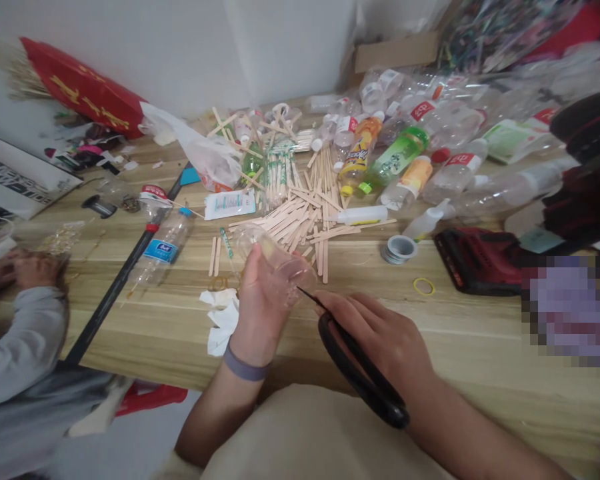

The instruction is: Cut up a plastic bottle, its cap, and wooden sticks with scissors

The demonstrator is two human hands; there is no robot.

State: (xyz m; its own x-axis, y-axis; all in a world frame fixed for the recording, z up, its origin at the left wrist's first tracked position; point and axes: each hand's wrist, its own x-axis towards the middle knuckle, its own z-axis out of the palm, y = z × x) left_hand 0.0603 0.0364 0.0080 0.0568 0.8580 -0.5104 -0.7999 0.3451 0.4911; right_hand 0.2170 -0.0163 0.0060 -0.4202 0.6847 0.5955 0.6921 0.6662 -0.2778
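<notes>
My left hand (265, 300) is wrapped round a clear plastic bottle piece (293, 277) with a round, open rim facing me. In my right hand (385, 333) is a pair of black-handled scissors (357, 370), their loops hanging down toward me. The dark blade tip touches or lies just at the rim of the plastic; blur hides whether it has gone through. White paper scraps (223, 320) lie left of my left wrist. Behind the plastic, a heap of wooden craft sticks (300, 213) spreads over the wooden table (460, 373).
Several empty bottles (400, 160) crowd the back right. A red-and-black power tool (480, 260), a grey ring-shaped piece (399, 250) and a yellow rubber band (424, 287) lie at right. A blue-labelled bottle (163, 250) stands left, beyond it another person's hand (37, 267).
</notes>
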